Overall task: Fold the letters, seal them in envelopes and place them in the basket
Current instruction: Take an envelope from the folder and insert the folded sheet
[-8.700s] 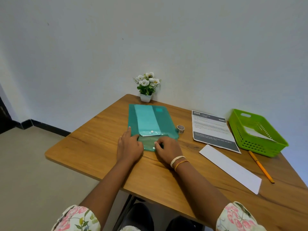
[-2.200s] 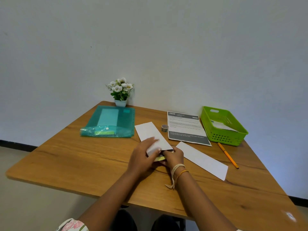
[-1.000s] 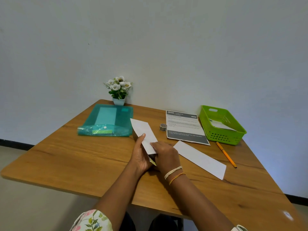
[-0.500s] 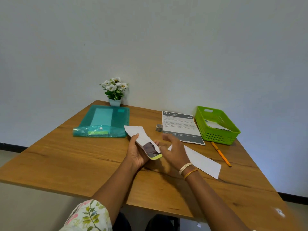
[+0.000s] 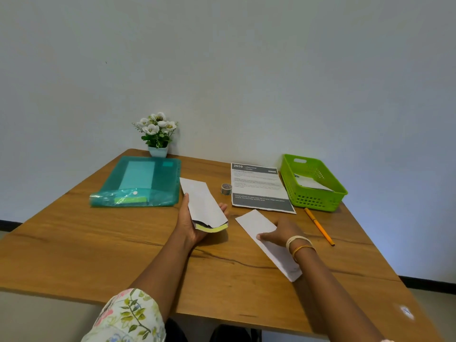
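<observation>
My left hand [image 5: 190, 225] grips a long white envelope [image 5: 202, 204] just above the table, its open mouth with a yellow flap facing me. My right hand [image 5: 278, 234] rests on a folded white letter [image 5: 254, 223] that lies flat on the table to the right, thumb at its near edge. Whether the fingers pinch the paper is not clear. An unfolded printed letter [image 5: 259, 186] lies further back. The green basket [image 5: 318, 201] stands at the back right with white paper inside.
A teal plastic folder [image 5: 140, 181] lies at the back left, a small flower pot [image 5: 158, 134] behind it by the wall. A roll of tape [image 5: 226, 188] sits beside the printed letter. An orange pencil [image 5: 319, 227] lies in front of the basket.
My right hand left the envelope's mouth and moved right onto the folded letter. My left hand keeps holding the envelope, now lowered a little toward the table.
</observation>
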Motion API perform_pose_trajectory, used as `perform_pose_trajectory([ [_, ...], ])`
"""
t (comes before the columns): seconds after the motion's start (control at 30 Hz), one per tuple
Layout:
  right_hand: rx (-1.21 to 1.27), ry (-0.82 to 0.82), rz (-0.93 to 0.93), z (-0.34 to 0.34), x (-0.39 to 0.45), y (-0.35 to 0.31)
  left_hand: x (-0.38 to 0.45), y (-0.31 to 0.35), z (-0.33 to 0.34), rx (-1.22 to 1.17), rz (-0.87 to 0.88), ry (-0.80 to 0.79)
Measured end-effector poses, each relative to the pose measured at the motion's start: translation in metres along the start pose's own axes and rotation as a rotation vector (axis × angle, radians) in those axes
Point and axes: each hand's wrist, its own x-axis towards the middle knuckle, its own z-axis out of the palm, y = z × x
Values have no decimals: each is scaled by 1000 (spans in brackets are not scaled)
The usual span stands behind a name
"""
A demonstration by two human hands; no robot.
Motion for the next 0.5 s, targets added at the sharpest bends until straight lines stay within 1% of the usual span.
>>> perform_pose_trajectory([
  [0.1,124,16,-30,3,-6,-11,-1,0,-1,-9,-22,-7],
  [0.2,185,41,-31,7,-9,-19,-2,0,0,-38,-21,-16],
  [0.27,126,90,-31,9,-15,-24,-4,-1,1,-38,-21,-10],
  [0.3,52,167,-45,12,-18,-27,-5,-2,1,-39,-22,-9],
  [0.33,21,260,-91,14,-23,-31,-5,-3,0,-36,-21,-6],
  [0.37,81,331,-171,16,-29,-37,-6,-3,0,-30,-15,-7],
  [0.4,216,359,-278,16,-36,-45,-6,-3,0,-7,-8,-5],
  [0.43,370,340,-391,16,-44,-55,-7,-3,0,22,5,-2],
  [0.47,469,291,-492,14,-52,-65,-8,-3,0,58,27,18],
  [0.5,505,247,-571,14,-59,-75,-9,-3,1,85,56,37],
])
